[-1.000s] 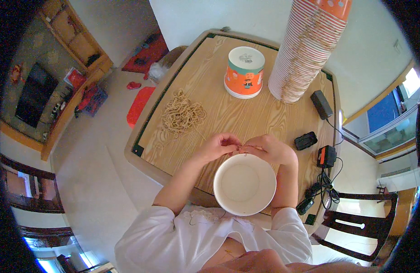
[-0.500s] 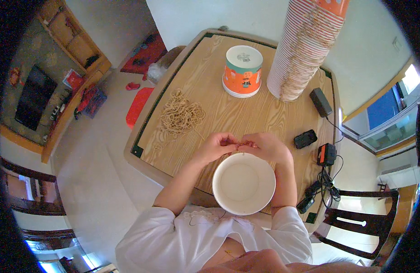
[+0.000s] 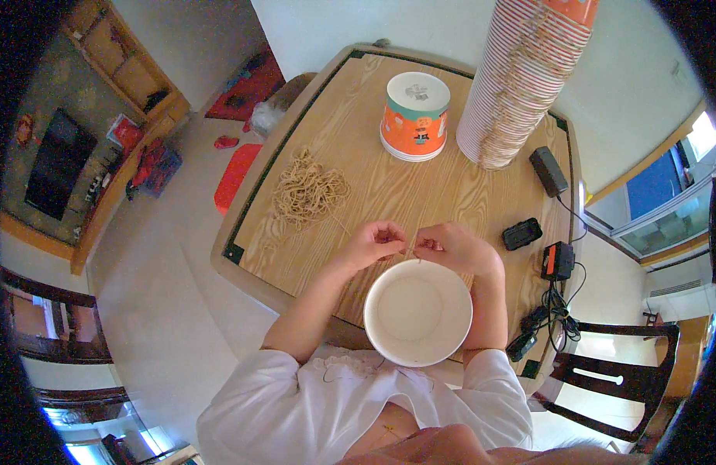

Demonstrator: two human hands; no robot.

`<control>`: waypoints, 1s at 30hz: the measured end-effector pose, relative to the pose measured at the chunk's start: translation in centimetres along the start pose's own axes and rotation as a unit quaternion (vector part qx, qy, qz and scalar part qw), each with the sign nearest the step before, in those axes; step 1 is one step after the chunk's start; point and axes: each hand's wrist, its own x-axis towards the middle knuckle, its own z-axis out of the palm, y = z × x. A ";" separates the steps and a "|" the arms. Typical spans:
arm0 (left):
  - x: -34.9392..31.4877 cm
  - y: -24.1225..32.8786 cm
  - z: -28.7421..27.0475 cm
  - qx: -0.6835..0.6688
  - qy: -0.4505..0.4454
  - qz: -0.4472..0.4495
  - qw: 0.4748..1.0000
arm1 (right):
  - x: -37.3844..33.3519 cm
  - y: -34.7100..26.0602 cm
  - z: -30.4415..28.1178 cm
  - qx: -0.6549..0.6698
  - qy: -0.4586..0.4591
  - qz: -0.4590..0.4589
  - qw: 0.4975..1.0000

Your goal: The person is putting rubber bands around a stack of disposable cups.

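Observation:
At the far rim of a white paper tub (image 3: 418,314), whose open mouth faces up close to my body, both hands pinch a thin tan twine (image 3: 410,246). My left hand (image 3: 375,244) has thumb and forefinger closed on one part of it. My right hand (image 3: 457,248) pinches another part just to the right, with a small gap between the fingertips. A loose heap of the same twine (image 3: 310,192) lies farther left on the table, with a strand trailing toward my left hand. The tub's outer wall is mostly hidden.
The wooden table (image 3: 365,186) holds an upside-down orange and green tub (image 3: 416,124) and a tall stack of tubs (image 3: 513,93) with twine along it. To the right lie a black adapter (image 3: 548,172), a black case (image 3: 521,233) and bundled cables (image 3: 555,314). A dark chair (image 3: 617,380) stands at right.
My fingertips have drawn slightly apart, so a bit of twine shows between them. The open tub sits a touch farther right in view.

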 end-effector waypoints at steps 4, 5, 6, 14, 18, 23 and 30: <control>-0.4 1.3 0.3 -0.008 0.011 -0.028 1.000 | -0.2 -0.1 0.0 -0.005 0.014 -0.007 1.000; -0.4 1.4 0.6 -0.010 0.001 -0.028 1.000 | -0.2 0.0 -0.1 -0.007 0.017 -0.013 1.000; -0.3 1.4 0.8 -0.012 -0.008 -0.029 0.999 | -0.2 0.0 -0.1 -0.009 0.019 -0.020 1.000; 0.0 0.5 0.2 -0.002 -0.020 0.017 1.000 | -0.2 -0.1 -0.1 -0.006 0.024 -0.005 1.000; -0.2 0.6 0.4 -0.095 0.035 -0.019 0.995 | 0.0 -1.4 -0.2 0.014 0.024 -0.014 1.000; -0.3 0.5 -0.3 -0.059 0.028 -0.029 0.997 | 0.1 -0.5 -0.1 0.006 0.018 0.009 1.000; 0.0 -0.2 -0.5 0.013 0.011 0.010 1.000 | 0.1 0.0 0.0 0.004 0.021 0.008 1.000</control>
